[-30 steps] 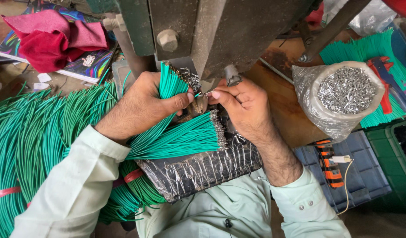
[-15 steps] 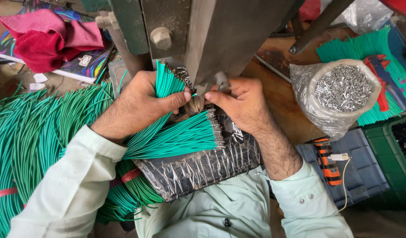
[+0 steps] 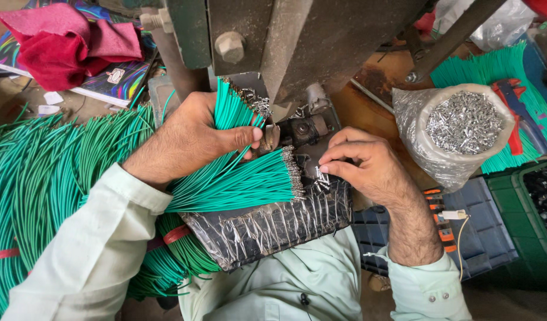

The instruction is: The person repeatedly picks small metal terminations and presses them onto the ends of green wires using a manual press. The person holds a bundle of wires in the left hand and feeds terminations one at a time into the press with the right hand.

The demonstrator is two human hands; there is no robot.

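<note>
Your left hand (image 3: 190, 139) clamps one bundle of green wires (image 3: 229, 116), ends pointing up toward the press; a second bundle (image 3: 237, 187) below your grip points right. Your right hand (image 3: 368, 169) pinches small metal terminals (image 3: 322, 178).

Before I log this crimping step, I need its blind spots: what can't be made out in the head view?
- Right hand: its curled fingertips hide whatever small part they pinch; too small to tell.
- Left hand: its palm covers the middle of the bundle of green insulated wires.
- Grey metal press: cut off by the top edge; its working point sits in shadow.
- Clear plastic bag of small silver metal pieces: pieces too small to identify.
</note>
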